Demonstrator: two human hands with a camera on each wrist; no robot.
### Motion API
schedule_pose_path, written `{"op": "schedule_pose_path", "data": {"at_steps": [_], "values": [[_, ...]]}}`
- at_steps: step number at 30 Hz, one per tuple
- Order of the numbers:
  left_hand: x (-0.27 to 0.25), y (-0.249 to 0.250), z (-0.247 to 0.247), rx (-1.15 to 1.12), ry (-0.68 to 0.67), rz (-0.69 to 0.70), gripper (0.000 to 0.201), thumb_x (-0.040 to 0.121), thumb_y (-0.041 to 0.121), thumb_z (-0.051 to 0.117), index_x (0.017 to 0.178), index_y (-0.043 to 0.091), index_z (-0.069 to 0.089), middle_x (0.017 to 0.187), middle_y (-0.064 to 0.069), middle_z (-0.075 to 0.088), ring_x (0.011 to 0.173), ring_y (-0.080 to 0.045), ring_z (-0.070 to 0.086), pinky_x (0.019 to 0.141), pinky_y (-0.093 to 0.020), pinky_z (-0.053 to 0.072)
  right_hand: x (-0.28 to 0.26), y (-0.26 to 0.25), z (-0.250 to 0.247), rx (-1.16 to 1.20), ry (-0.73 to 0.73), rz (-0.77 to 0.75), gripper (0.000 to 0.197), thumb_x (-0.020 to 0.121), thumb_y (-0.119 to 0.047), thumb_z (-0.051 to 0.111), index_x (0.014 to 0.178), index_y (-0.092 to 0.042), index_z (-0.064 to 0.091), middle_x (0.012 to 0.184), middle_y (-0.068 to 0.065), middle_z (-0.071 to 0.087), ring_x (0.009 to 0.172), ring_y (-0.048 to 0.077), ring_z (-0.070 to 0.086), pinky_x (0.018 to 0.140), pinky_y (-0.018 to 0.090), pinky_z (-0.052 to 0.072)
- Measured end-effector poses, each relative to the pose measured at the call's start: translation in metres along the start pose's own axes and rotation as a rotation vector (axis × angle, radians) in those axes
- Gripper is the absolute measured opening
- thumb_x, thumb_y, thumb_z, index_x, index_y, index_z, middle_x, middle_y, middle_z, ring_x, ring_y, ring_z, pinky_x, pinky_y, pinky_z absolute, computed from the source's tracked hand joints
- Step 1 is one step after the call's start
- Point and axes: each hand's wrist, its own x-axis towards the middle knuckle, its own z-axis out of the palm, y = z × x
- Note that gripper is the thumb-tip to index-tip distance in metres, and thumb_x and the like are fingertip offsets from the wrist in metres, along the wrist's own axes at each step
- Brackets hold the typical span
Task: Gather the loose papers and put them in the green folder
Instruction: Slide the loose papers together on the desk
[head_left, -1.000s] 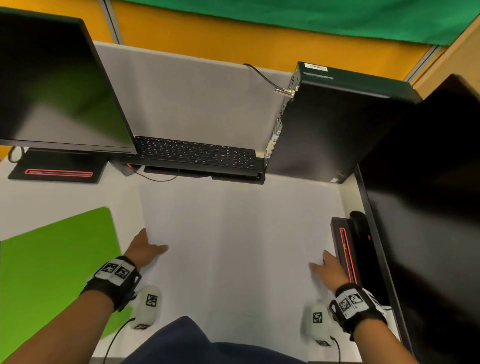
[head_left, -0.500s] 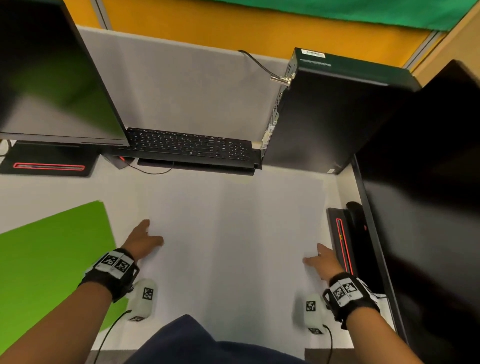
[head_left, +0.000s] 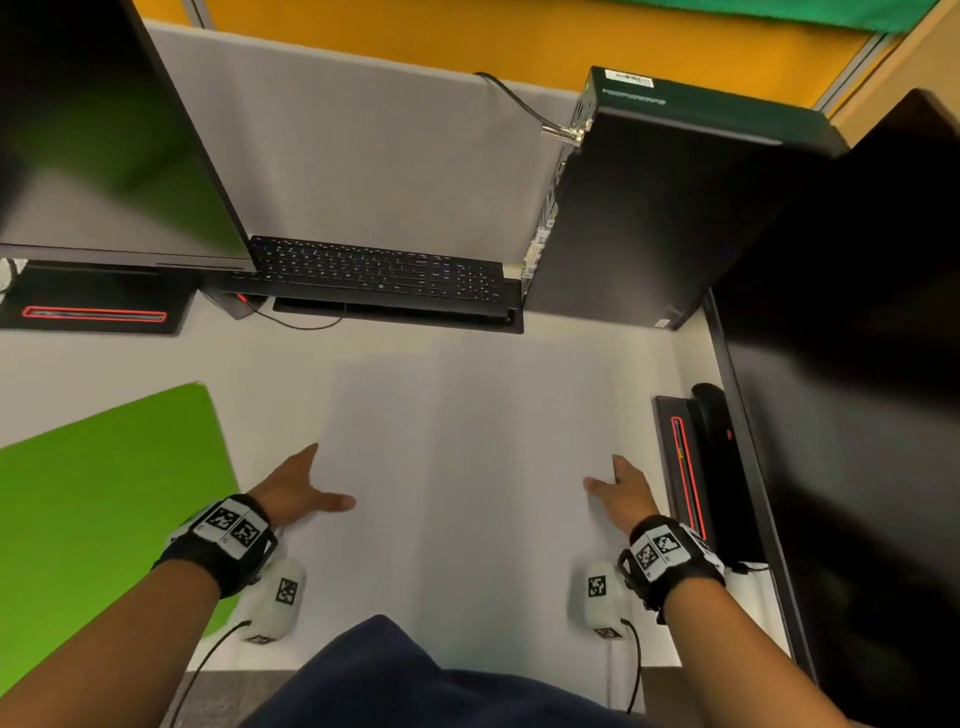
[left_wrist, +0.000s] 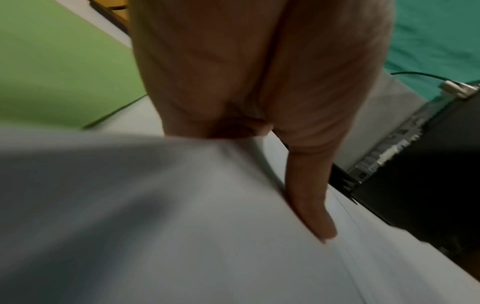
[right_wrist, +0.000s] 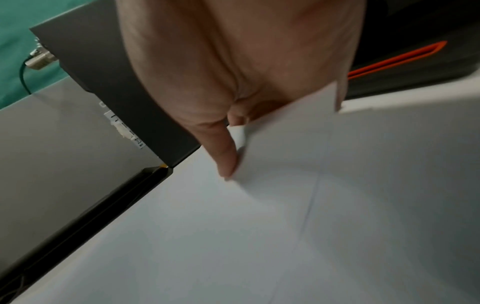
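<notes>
White loose papers (head_left: 467, 467) lie spread on the desk in front of me. My left hand (head_left: 301, 488) holds their left edge, with the thumb (left_wrist: 311, 205) flat on top and the sheet (left_wrist: 182, 226) buckled up against the palm. At the right edge my right hand (head_left: 618, 488) pinches a sheet (right_wrist: 259, 226). Its thumb (right_wrist: 223, 152) lies on top and the lifted edge hides the fingers. The green folder (head_left: 104, 493) lies flat at the left, just beyond my left hand, and it shows again in the left wrist view as the green folder (left_wrist: 52, 61).
A black keyboard (head_left: 379, 275) lies behind the papers, and a computer tower (head_left: 649, 218) stands at the back right. Monitors (head_left: 104, 130) rise at the left and right, and a black stand base (head_left: 691, 467) sits close beside my right hand. The desk's front edge (head_left: 467, 670) is near my body.
Both hands have slid inward with the paper edges, the right one further. The spread of papers is narrower and its edges have lifted.
</notes>
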Motion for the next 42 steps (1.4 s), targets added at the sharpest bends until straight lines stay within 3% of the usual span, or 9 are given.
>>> {"op": "schedule_pose_path", "data": {"at_steps": [5,8,13,19,28,36,38,41,42], "values": [[0.001,0.007,0.005,-0.095,0.169,-0.016,0.074,0.068,0.011,0.080,0.132,0.005,0.044,0.132,-0.015,0.056,0.109,-0.023,0.054,0.097,-0.033,0.041,-0.012,0.005,0.013,-0.045,-0.147,0.027,0.050,0.087,-0.004,0.057,0.135,-0.003,0.044,0.134,0.014,0.055,0.119,0.029,0.054,0.105,0.037,0.042],[0.001,0.011,0.018,-0.152,0.186,0.000,0.077,0.069,0.031,0.080,0.134,0.010,0.043,0.134,-0.011,0.056,0.116,-0.027,0.056,0.104,-0.039,0.042,-0.019,0.006,0.022,-0.096,-0.191,0.024,0.051,0.086,-0.006,0.059,0.135,-0.005,0.044,0.133,0.011,0.054,0.120,0.028,0.053,0.106,0.038,0.041],[-0.004,0.020,0.032,0.017,0.444,-0.039,0.062,0.079,0.038,0.068,0.129,0.008,0.048,0.133,-0.018,0.052,0.124,-0.032,0.047,0.106,-0.037,0.034,-0.023,0.003,0.024,-0.156,0.095,0.051,0.047,0.082,-0.023,0.065,0.126,-0.009,0.053,0.132,0.015,0.050,0.117,0.030,0.052,0.097,0.035,0.043],[-0.007,0.040,0.063,-0.133,0.273,-0.103,0.086,0.073,0.045,0.071,0.140,0.008,0.033,0.147,-0.015,0.032,0.131,-0.031,0.041,0.110,-0.039,0.036,-0.037,-0.016,0.057,-0.125,-0.002,0.098,0.068,0.086,-0.025,0.060,0.144,-0.005,0.030,0.147,0.015,0.035,0.133,0.030,0.038,0.111,0.035,0.033],[0.000,0.057,0.066,-0.174,0.183,-0.205,0.085,0.080,0.043,0.065,0.141,-0.004,0.031,0.149,-0.018,0.037,0.135,-0.032,0.039,0.112,-0.038,0.033,-0.037,-0.030,0.068,-0.129,-0.030,0.158,0.074,0.086,-0.030,0.059,0.146,-0.004,0.024,0.150,0.015,0.031,0.137,0.031,0.032,0.112,0.037,0.030],[0.001,0.066,0.075,-0.041,0.301,-0.254,0.077,0.081,0.043,0.062,0.137,-0.003,0.037,0.145,-0.023,0.038,0.132,-0.036,0.038,0.109,-0.039,0.033,-0.029,-0.039,0.070,0.090,0.045,0.286,0.078,0.084,-0.027,0.064,0.145,-0.002,0.023,0.149,0.016,0.029,0.132,0.032,0.039,0.104,0.037,0.039],[0.001,0.067,0.079,-0.047,0.317,-0.220,0.076,0.080,0.040,0.063,0.138,0.000,0.036,0.144,-0.021,0.039,0.129,-0.036,0.042,0.107,-0.039,0.037,-0.026,-0.039,0.073,0.069,-0.003,0.296,0.061,0.083,-0.026,0.064,0.134,-0.003,0.043,0.137,0.014,0.044,0.125,0.030,0.047,0.100,0.035,0.041],[0.004,0.069,0.080,-0.144,0.315,-0.204,0.074,0.076,0.035,0.069,0.134,0.003,0.037,0.134,-0.018,0.052,0.119,-0.036,0.053,0.101,-0.042,0.045,-0.025,-0.042,0.078,0.063,-0.032,0.274,0.017,0.077,-0.026,0.065,0.075,-0.011,0.057,0.090,0.007,0.056,0.097,0.024,0.053,0.081,0.030,0.044],[0.003,0.071,0.079,-0.169,0.308,-0.209,0.075,0.074,0.035,0.071,0.133,0.003,0.037,0.131,-0.017,0.054,0.117,-0.036,0.054,0.099,-0.042,0.046,-0.028,-0.045,0.078,0.046,-0.034,0.279,0.020,0.078,-0.027,0.065,0.083,-0.008,0.061,0.092,0.009,0.059,0.100,0.026,0.054,0.082,0.031,0.044]]}}
